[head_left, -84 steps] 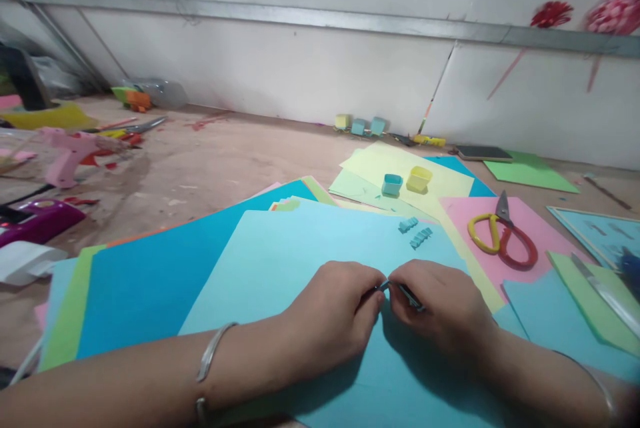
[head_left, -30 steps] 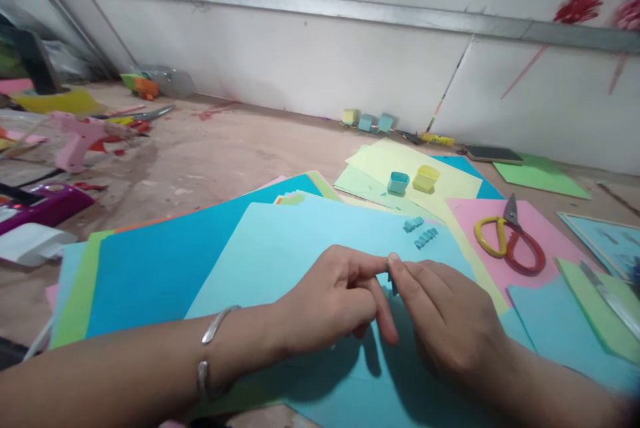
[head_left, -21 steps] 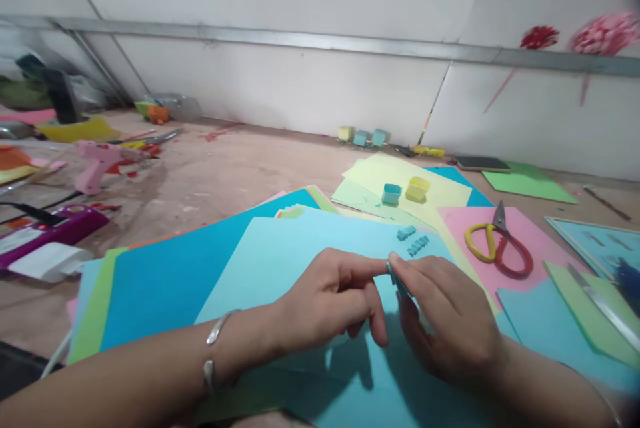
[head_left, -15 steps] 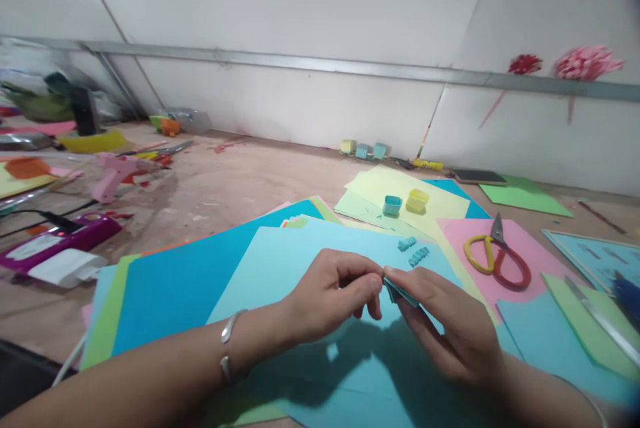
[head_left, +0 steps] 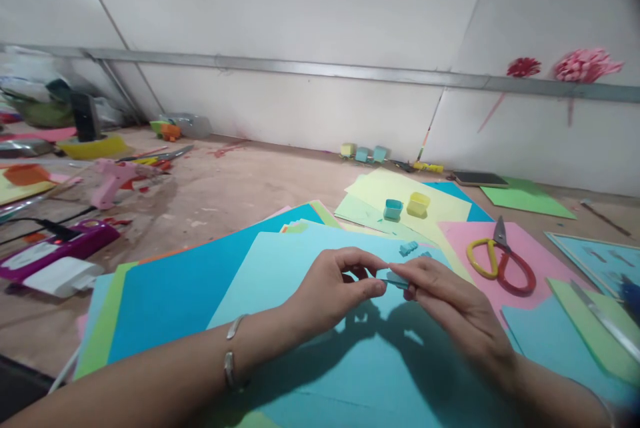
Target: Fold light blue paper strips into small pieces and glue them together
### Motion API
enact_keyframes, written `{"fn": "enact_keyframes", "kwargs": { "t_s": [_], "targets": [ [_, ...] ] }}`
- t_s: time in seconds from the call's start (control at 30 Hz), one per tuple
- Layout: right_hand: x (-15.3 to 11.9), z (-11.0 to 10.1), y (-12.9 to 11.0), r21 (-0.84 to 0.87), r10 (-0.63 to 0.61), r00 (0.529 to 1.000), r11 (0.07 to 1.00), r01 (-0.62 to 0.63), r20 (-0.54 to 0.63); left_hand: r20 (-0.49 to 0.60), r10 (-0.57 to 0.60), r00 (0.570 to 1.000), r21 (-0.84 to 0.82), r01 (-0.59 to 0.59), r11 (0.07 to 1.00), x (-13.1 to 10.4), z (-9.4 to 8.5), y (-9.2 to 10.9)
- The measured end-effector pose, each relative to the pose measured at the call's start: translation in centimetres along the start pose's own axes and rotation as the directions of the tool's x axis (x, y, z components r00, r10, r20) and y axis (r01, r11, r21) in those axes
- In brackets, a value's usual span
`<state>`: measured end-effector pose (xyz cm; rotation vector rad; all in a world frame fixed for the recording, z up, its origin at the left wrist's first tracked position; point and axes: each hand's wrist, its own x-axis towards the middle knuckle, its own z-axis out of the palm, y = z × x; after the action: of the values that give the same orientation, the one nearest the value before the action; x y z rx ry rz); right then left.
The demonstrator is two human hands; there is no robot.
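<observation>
Between my two hands is a small folded piece of light blue paper [head_left: 395, 279], held above the light blue sheets [head_left: 280, 261]. My left hand [head_left: 335, 285], with a silver bracelet on the wrist, pinches its left end between thumb and fingers. The fingers of my right hand [head_left: 450, 301] are closed on its right end. Just beyond lies a small folded blue paper strip [head_left: 409, 249]; a second one is partly covered by my right hand. Farther back stand a small blue paper cup [head_left: 393, 209] and a yellow paper cup [head_left: 418, 204].
Scissors [head_left: 501, 257] with yellow and red handles lie on pink paper at the right, near a knife blade [head_left: 605, 321]. On the left are a pink glue gun [head_left: 111, 181] and a purple power strip [head_left: 85, 241] with a white plug [head_left: 65, 276]. A white wall [head_left: 280, 8] closes the back.
The folded blue paper has turned from a slant to nearly flat. My right hand has rotated, its fingers reaching farther left over the paper. My left fingertips have closed on the paper's left end.
</observation>
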<state>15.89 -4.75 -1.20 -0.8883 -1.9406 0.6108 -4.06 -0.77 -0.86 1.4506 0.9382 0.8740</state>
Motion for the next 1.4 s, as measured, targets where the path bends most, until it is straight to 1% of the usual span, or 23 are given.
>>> {"fn": "enact_keyframes", "kwargs": {
  "t_s": [0.07,0.13,0.23,0.3,0.4,0.5,0.7,0.87,0.93,1.03,1.07,1.1,1.13,1.17,1.2,1.23,1.27,1.3,1.33,1.37,1.4],
  "targets": [
    [0.3,-0.1,-0.1,0.081,0.109,0.993,0.991,-0.105,-0.04,-0.023,0.017,1.0,0.032,-0.016,0.999,0.1,-0.1,-0.1],
    [0.5,0.0,-0.2,0.15,0.238,0.97,0.962,-0.228,-0.051,-0.022,0.034,0.999,0.043,-0.033,0.999,0.1,-0.1,-0.1],
    [0.7,0.5,0.0,0.283,0.423,0.906,0.869,-0.406,0.002,-0.001,0.017,1.0,0.018,-0.017,1.0,0.1,-0.1,-0.2],
    [0.8,0.7,0.1,0.364,0.49,0.87,0.802,-0.474,0.054,0.012,-0.003,1.0,-0.008,0.003,1.0,0.1,0.0,-0.2],
    [0.8,0.8,0.2,0.409,0.536,0.836,0.741,-0.533,0.117,0.023,-0.06,0.998,-0.018,0.06,0.998,0.0,0.1,-0.1],
    [0.8,0.7,0.2,0.411,0.572,0.803,0.7,-0.584,0.166,0.027,-0.101,0.994,0.003,0.101,0.995,0.0,0.2,0.2],
    [0.9,0.6,0.4,0.37,0.604,0.777,0.691,-0.621,0.176,0.026,-0.073,0.997,0.079,0.071,0.994,-0.1,0.3,0.4],
    [0.9,0.7,0.5,0.422,0.624,0.739,0.616,-0.666,0.255,0.063,-0.111,0.992,0.08,0.106,0.991,-0.2,0.3,0.3],
    [1.0,0.8,0.6,0.437,0.635,0.726,0.592,-0.677,0.266,0.07,-0.112,0.991,0.094,0.105,0.99,-0.1,0.3,0.3],
    [1.1,0.8,0.5,0.428,0.64,0.724,0.596,-0.679,0.258,0.08,-0.105,0.991,0.104,0.096,0.99,-0.1,0.3,0.2],
    [1.1,0.7,0.5,0.408,0.631,0.738,0.625,-0.665,0.238,0.086,-0.101,0.991,0.1,0.092,0.991,-0.1,0.3,0.1],
    [1.1,0.6,0.4,0.37,0.609,0.769,0.68,-0.633,0.196,0.091,-0.094,0.991,0.095,0.085,0.992,-0.1,0.3,0.1],
    [1.1,0.5,0.3,0.305,0.565,0.815,0.759,-0.575,0.131,0.096,-0.08,0.992,0.094,0.071,0.993,-0.1,0.3,0.0],
    [0.9,0.4,0.3,0.208,0.487,0.872,0.849,-0.485,0.045,0.093,-0.056,0.994,0.102,0.047,0.994,-0.2,0.3,-0.1],
    [0.8,0.4,0.4,0.076,0.367,0.929,0.928,-0.363,-0.043,0.086,-0.022,0.996,0.122,0.011,0.992,-0.2,0.3,-0.2],
    [0.5,0.3,0.5,-0.077,0.211,0.971,0.973,-0.219,-0.11,0.074,0.025,0.997,0.154,-0.036,0.987,-0.3,0.3,-0.2],
    [0.3,0.3,0.6,-0.227,0.045,0.99,0.971,-0.075,-0.134,0.062,0.082,0.995,0.193,-0.092,0.977,-0.3,0.2,-0.3],
    [0.0,0.3,0.9,-0.351,-0.103,0.988,0.935,0.055,-0.119,0.054,0.146,0.988,0.231,-0.154,0.961,-0.4,0.2,-0.3],
    [-0.3,0.4,1.1,-0.439,-0.22,0.972,0.884,0.164,-0.079,0.052,0.209,0.976,0.265,-0.216,0.94,-0.4,0.1,-0.3],
    [-0.5,0.4,1.3,-0.492,-0.302,0.953,0.834,0.249,-0.031,0.057,0.269,0.961,0.291,-0.274,0.917,-0.5,0.1,-0.2],
    [-0.6,0.5,1.4,-0.519,-0.356,0.934,0.798,0.307,0.006,0.063,0.322,0.945,0.312,-0.325,0.893,-0.6,0.1,-0.2]
  ]
}}
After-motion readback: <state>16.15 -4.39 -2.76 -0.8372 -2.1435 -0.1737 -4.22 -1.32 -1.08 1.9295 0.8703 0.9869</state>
